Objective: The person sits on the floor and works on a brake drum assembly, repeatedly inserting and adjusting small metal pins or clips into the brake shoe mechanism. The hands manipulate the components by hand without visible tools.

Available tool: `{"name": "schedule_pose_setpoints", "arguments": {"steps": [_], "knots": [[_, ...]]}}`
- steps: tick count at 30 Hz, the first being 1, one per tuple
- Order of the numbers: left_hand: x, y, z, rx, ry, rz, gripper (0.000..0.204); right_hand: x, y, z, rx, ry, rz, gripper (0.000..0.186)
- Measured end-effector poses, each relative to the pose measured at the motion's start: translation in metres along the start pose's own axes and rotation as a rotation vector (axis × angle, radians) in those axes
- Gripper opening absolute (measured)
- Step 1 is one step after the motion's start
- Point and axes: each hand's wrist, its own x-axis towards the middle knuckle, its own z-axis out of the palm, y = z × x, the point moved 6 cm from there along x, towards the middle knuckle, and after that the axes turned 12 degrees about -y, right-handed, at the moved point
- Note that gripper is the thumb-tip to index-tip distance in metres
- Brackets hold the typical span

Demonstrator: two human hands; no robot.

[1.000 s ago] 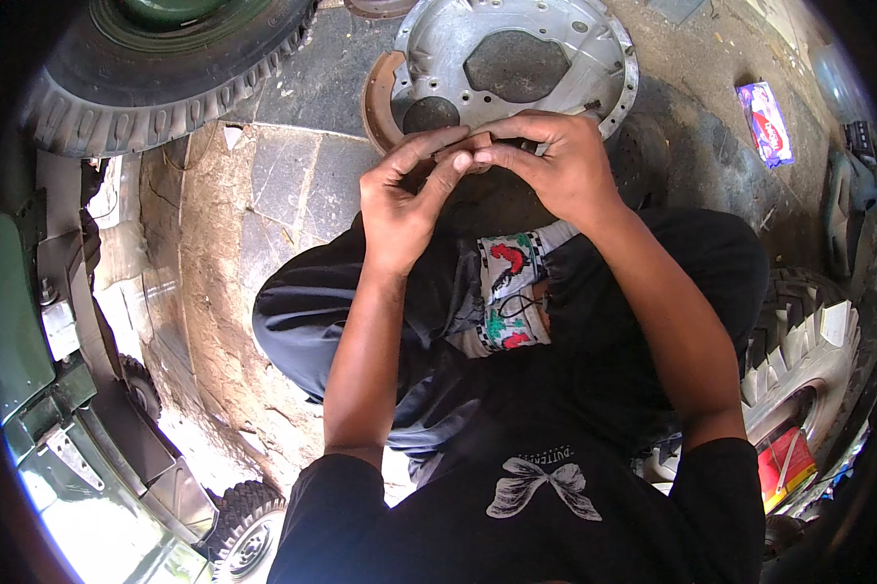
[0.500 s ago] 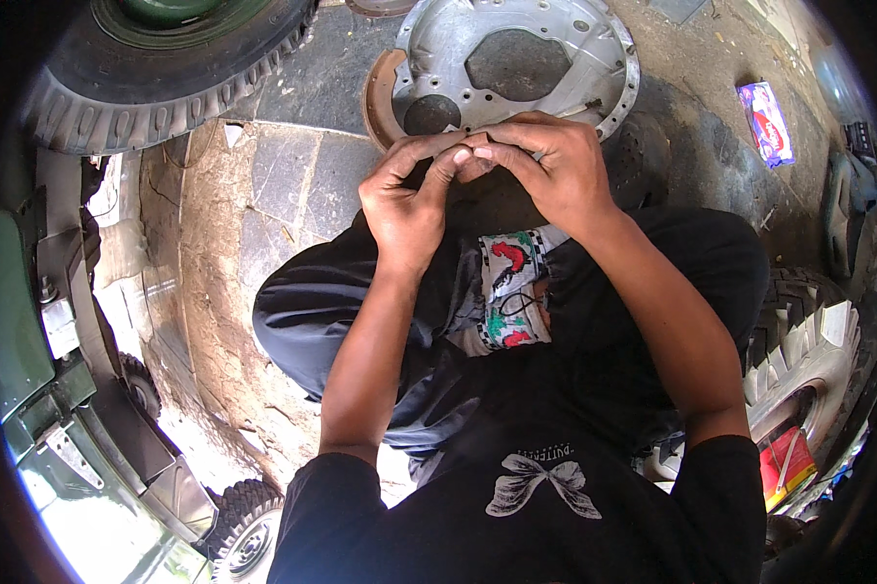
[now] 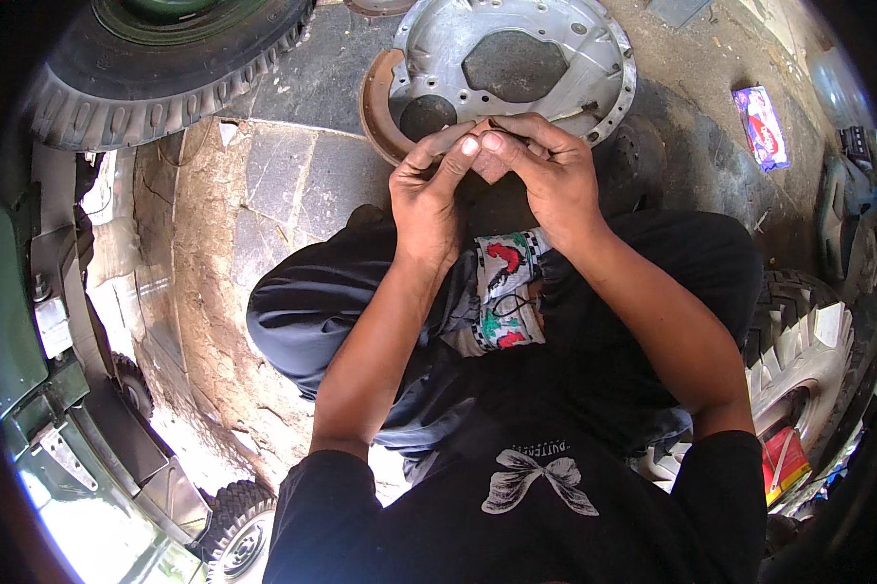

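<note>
My left hand and my right hand meet at the thumb tips above my crossed legs. Both are closed on a small reddish-brown folded piece, possibly sandpaper; its full shape is partly hidden by my fingers. Just beyond them lie a curved rusty-brown shoe-like part and a large round silver metal housing with holes around its rim and a big central opening.
A large tyre is at the upper left, above green vehicle bodywork. A purple packet lies on the dusty floor at right, beside another tyre and a red object.
My fingertips have drawn closer together, and my left hand has shifted right. The brown piece is turned, showing more of its face below my thumbs.
</note>
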Motion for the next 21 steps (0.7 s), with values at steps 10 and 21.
{"name": "schedule_pose_setpoints", "arguments": {"steps": [10, 21], "knots": [[0.001, 0.005, -0.006, 0.053, -0.041, -0.015, 0.021, 0.007, -0.005, -0.003, -0.119, -0.044, 0.073, 0.019], [0.001, 0.025, -0.007, 0.272, -0.056, 0.029, 0.019, 0.012, -0.014, -0.003, -0.297, -0.096, 0.036, 0.021]]}}
